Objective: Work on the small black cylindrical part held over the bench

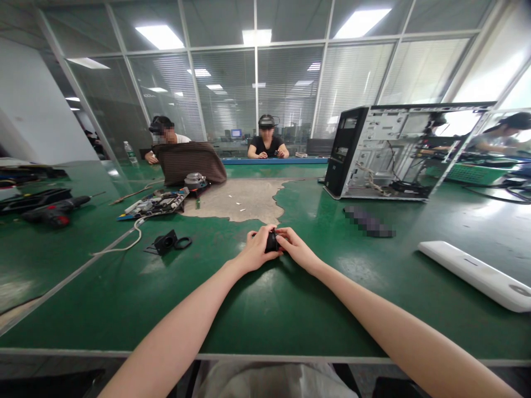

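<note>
The left hand (261, 249) and right hand (295, 250) are bare, with slender fingers. The left forearm (182, 323) and right forearm (385, 309) are bare too, slim at the wrists and broader toward the near side. Between them, at the near edge, shows pale grey clothing (269, 381), softly creased and plain; whether it is a top or legwear is unclear.

One black round part (271, 241) marks the dial's centre. On the worktop (302, 309): one computer case (346, 149) at two o'clock; one blurred dark object (369, 222) and one long white device (473, 272) at three; one black module (165, 242), one black ring (183, 237) and one drill (56, 214) at nine; one bottle (130, 153) at ten. Three other people: ten-thirty (166, 137), twelve, two.
</note>
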The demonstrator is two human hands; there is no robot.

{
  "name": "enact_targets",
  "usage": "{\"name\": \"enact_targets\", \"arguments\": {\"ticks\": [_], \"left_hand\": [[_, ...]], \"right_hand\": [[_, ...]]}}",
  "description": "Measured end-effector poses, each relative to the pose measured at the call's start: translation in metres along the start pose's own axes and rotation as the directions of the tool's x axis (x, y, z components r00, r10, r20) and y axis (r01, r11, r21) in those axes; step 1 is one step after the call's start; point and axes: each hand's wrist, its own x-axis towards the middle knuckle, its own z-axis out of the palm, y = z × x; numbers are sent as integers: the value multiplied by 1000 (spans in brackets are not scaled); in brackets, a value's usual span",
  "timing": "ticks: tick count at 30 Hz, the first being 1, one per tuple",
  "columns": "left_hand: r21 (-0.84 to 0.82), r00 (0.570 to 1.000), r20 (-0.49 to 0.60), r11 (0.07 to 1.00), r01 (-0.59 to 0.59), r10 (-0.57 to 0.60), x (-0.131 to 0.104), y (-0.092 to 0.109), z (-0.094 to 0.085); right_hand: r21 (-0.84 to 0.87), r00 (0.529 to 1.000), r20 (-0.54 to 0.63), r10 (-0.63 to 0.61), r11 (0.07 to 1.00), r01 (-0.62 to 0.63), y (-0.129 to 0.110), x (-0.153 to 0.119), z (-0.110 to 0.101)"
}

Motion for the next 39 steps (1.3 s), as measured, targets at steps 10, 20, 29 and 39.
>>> {"name": "enact_targets", "arguments": {"ticks": [10, 20, 29, 39], "left_hand": [[-12, 1000, 9, 1000, 21, -21, 0, 2, 0], [-37, 1000, 2, 999, 26, -26, 1, 1, -1], [-42, 1000, 8, 999, 22, -22, 2, -1, 0], [-41, 1000, 19, 999, 24, -24, 1, -2, -1]], "right_hand": [[84, 999, 44, -7, 996, 4, -6, -6, -3], [6, 998, 56, -18, 1000, 18, -2, -3, -5], [15, 1000, -1, -11, 1000, 11, 1, 1, -1], [25, 998, 60, 21, 999, -22, -3, -2, -5]]}}
